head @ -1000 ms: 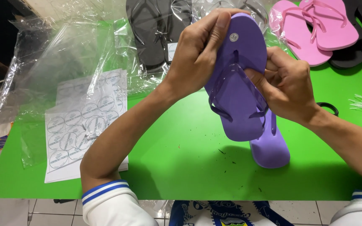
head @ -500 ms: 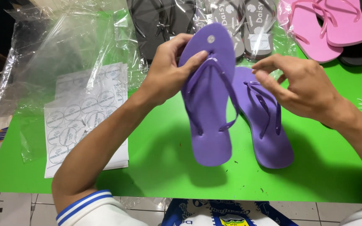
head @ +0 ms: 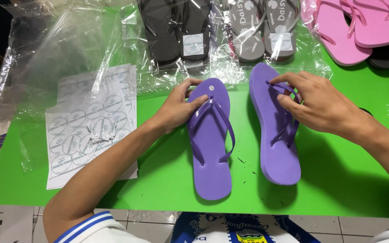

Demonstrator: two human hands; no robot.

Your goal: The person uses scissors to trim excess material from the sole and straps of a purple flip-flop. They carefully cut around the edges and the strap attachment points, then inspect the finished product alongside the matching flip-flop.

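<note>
Hands (head: 176, 108) (head: 323, 105) on smooth purple foam sandals (head: 210, 144)

pink sandals (head: 361, 27) cut off at top edge
</note>
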